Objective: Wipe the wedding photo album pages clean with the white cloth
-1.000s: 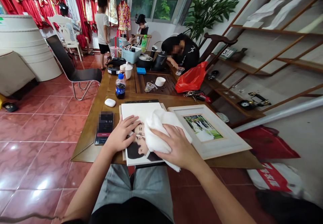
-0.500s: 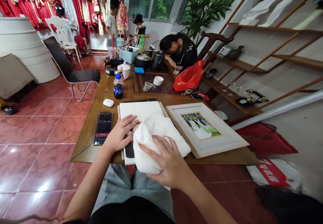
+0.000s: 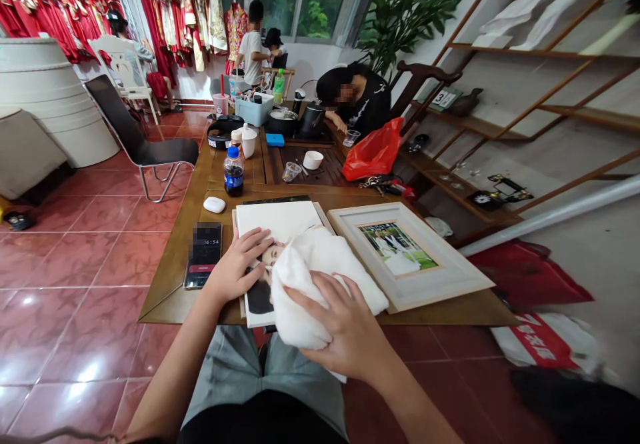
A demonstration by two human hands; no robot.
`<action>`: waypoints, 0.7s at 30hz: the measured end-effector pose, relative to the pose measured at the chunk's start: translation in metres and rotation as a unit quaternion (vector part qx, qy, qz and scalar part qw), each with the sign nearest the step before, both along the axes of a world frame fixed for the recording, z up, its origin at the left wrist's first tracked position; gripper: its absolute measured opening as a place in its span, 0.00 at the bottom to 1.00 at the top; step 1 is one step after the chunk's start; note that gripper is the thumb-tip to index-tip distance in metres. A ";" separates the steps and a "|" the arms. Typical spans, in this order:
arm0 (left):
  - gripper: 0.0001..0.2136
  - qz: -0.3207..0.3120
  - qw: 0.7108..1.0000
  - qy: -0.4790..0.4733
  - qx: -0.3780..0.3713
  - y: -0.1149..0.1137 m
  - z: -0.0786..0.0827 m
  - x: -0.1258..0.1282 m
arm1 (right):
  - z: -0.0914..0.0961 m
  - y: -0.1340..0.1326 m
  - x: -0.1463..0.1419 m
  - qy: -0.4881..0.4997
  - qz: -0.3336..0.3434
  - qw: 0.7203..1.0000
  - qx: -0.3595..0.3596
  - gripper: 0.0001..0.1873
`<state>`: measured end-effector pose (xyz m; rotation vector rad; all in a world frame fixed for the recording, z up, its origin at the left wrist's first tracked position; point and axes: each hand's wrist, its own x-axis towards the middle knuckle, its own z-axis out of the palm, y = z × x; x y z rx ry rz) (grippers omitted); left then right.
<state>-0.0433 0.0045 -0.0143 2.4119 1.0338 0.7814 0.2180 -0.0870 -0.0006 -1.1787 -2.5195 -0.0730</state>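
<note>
A white photo print (image 3: 278,225) showing two faces lies on the near edge of the wooden table (image 3: 176,257). My left hand (image 3: 239,265) rests flat on its left side, fingers spread, pinning it down. My right hand (image 3: 345,327) presses a bunched white cloth (image 3: 314,271) onto the lower part of the print, fingers curled over the cloth. The cloth hides much of the picture.
A white-framed photo (image 3: 407,254) lies right of the print. A phone (image 3: 204,263), an earbud case (image 3: 215,205) and a cola bottle (image 3: 233,172) stand to the left. Farther back are cups, a kettle and a red bag (image 3: 373,153). A person (image 3: 357,101) sits at the far end.
My right hand drew the cloth down toward the near edge of the print, then shifted slightly right, uncovering part of the faces. My left hand stayed put. A person at the back walked right.
</note>
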 end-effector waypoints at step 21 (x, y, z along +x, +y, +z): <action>0.25 -0.010 1.000 -0.006 0.006 0.002 -0.003 0.000 | 0.019 0.136 0.002 -0.009 -0.128 0.988 -0.084 0.35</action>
